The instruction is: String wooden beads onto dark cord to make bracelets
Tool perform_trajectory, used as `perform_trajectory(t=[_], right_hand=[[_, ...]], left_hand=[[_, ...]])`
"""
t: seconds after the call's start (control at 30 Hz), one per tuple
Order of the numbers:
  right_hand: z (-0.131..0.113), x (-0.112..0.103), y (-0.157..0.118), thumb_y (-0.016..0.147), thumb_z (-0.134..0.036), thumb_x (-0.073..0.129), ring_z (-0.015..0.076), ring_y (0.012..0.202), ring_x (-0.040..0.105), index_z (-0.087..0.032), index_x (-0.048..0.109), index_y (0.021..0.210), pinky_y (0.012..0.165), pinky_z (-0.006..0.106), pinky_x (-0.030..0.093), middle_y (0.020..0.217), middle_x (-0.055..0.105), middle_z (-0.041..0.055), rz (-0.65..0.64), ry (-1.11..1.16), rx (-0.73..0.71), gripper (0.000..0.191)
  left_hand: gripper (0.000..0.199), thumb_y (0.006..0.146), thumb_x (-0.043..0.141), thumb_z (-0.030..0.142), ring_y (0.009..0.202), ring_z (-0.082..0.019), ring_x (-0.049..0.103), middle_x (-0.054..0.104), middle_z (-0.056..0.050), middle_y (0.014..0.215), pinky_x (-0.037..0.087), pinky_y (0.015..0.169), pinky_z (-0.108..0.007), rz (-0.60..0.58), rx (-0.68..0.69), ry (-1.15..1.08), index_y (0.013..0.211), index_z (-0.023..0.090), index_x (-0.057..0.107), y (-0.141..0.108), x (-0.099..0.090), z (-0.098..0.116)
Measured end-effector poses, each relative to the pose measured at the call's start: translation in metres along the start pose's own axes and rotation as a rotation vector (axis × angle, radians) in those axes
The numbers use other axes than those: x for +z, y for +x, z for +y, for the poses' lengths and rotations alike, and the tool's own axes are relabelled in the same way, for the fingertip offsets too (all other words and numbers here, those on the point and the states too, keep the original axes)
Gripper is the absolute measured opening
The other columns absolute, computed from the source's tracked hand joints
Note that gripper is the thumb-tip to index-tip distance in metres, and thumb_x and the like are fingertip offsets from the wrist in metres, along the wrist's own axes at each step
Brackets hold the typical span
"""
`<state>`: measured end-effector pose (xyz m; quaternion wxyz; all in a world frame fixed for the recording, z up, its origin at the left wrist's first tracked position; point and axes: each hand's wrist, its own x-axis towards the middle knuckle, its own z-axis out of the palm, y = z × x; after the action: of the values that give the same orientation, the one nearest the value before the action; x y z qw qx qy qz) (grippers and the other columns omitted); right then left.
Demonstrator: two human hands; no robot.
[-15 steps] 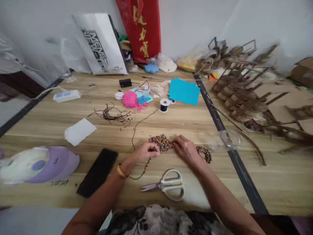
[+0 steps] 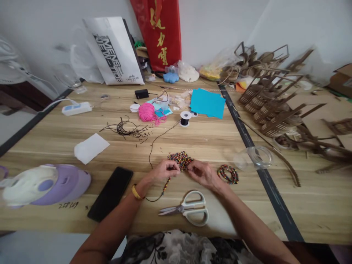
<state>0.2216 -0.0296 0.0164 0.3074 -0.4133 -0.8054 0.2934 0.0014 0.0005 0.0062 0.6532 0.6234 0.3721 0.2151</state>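
A dark cord (image 2: 154,141) runs from a white-flanged spool (image 2: 185,119) down to my left hand (image 2: 166,170), which pinches it at the left edge of a pile of small colourful beads (image 2: 180,157). Below that hand hangs a short row of strung beads (image 2: 165,186). My right hand (image 2: 202,173) is closed in a pinch at the pile's right edge; whatever lies between its fingertips is too small to make out. To its right rests a coiled string of beads (image 2: 228,174). White-handled scissors (image 2: 195,208) lie nearer my body, blades pointing left.
A black phone (image 2: 110,193) and a purple-and-white appliance (image 2: 52,184) are on the left. Cut cord pieces (image 2: 128,128), pink yarn (image 2: 146,112) and blue sheets (image 2: 207,103) lie farther back. A clear cup (image 2: 254,158) and small woven baskets (image 2: 271,106) occupy the right.
My right hand has shifted left and slightly down, its fingertips drawing together at the pile's edge. More of the coiled bead string is uncovered. My left hand has barely moved.
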Motion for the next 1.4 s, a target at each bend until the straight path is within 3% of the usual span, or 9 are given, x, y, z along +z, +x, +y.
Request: perform_trajectory(t=[0.2,0.43,1.4], right_hand=[[-0.004,0.015,-0.003,0.08,-0.012,0.055,0.0089,0.059,0.05,-0.016,0.059,0.081,0.052,0.018,0.038,0.071,0.059,0.0008,-0.082,0.195,0.066,0.005],[0.003,0.02,-0.004,0.08,-0.014,0.058,0.0083,0.058,0.05,-0.015,0.06,0.081,0.052,0.017,0.038,0.071,0.059,0.0,-0.095,0.266,0.147,0.003],[0.003,0.022,-0.002,0.083,-0.022,0.059,0.0099,0.061,0.051,-0.016,0.06,0.082,0.053,0.019,0.039,0.073,0.059,0.0015,-0.078,0.311,0.098,0.006]], left_hand=[[0.023,0.072,0.067,0.033,0.059,-0.009,0.049,0.056,0.001,0.062,0.04,0.056,-0.02,-0.013,-0.02,-0.002,0.073,0.011,0.059,-0.002,0.0,0.004],[0.017,0.074,0.063,0.027,0.058,-0.009,0.048,0.056,0.001,0.062,0.038,0.056,-0.02,-0.034,0.022,0.103,0.073,0.01,0.061,0.0,0.0,0.0],[0.013,0.074,0.061,0.022,0.057,-0.009,0.047,0.057,0.0,0.061,0.036,0.055,-0.019,-0.006,0.054,0.272,0.073,0.01,0.065,-0.001,0.003,-0.007]])
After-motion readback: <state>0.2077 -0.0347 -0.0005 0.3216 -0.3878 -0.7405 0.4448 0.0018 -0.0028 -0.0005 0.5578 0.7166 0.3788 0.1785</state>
